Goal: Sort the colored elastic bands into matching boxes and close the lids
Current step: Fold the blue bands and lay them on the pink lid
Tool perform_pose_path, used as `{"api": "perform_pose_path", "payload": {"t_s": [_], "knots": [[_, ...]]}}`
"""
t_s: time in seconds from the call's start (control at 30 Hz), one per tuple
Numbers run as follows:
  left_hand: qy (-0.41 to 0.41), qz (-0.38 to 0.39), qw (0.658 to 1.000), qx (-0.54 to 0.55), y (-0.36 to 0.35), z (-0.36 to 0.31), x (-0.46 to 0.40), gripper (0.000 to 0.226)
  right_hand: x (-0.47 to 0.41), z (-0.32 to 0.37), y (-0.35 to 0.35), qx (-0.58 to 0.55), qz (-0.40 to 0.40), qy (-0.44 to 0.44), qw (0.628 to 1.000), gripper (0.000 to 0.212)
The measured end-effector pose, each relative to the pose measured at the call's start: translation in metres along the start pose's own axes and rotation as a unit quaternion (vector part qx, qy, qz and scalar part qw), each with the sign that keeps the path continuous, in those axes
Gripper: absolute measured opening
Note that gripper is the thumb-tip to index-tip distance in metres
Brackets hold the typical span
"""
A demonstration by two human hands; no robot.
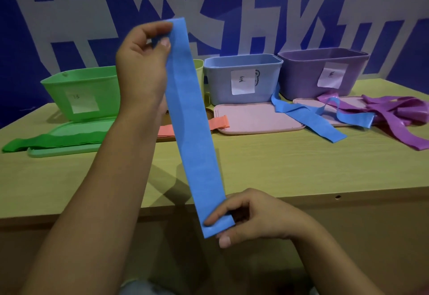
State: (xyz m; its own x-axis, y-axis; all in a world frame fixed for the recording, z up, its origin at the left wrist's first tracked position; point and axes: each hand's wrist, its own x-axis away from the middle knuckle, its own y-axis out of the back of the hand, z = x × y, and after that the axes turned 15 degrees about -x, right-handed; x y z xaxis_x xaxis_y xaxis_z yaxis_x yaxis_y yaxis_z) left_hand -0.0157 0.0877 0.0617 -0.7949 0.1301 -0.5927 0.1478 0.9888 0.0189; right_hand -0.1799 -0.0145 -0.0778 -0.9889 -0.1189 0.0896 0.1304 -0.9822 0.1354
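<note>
A long blue elastic band [195,127] is stretched flat in the air in front of me. My left hand [141,62] pinches its top end, and my right hand [253,218] pinches its bottom end near the table's front edge. Behind it stand an open green box [83,90], an open blue box [241,78] and an open purple box [322,71], each with a white label. More blue bands [311,118] lie in front of the blue box. Purple bands [399,118] are piled at the right. Green bands [53,140] lie at the left.
A green lid [67,150] lies in front of the green box and two pink lids [255,118] lie in front of the blue and purple boxes. An orange-pink band [218,123] lies mid-table. A pale yellow box [199,74] is mostly hidden behind the held band.
</note>
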Motion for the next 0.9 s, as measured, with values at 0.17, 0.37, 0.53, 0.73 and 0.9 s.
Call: {"api": "perform_pose_path", "payload": {"t_s": [0.17,0.37,0.53,0.73,0.9], "knots": [[-0.015,0.007,1.0,0.012,-0.002,-0.004,0.003,0.023,0.008,-0.004,0.009,0.007,0.014,-0.004,1.0,0.034],[0.051,0.082,0.99,0.099,-0.014,-0.003,0.044,0.024,0.041,0.013,0.046,0.079,0.01,-0.031,0.996,0.028],[0.126,0.165,0.964,0.164,-0.025,0.011,0.075,0.026,0.067,0.049,0.092,0.076,-0.203,-0.022,0.976,0.031],[0.174,0.192,0.946,0.194,-0.029,0.014,0.083,0.027,0.045,0.037,0.16,0.121,-0.494,-0.038,0.86,0.031],[0.176,0.19,0.947,0.191,-0.029,0.014,0.087,0.03,0.022,0.012,0.207,0.388,-0.432,-0.281,0.764,0.045]]}}
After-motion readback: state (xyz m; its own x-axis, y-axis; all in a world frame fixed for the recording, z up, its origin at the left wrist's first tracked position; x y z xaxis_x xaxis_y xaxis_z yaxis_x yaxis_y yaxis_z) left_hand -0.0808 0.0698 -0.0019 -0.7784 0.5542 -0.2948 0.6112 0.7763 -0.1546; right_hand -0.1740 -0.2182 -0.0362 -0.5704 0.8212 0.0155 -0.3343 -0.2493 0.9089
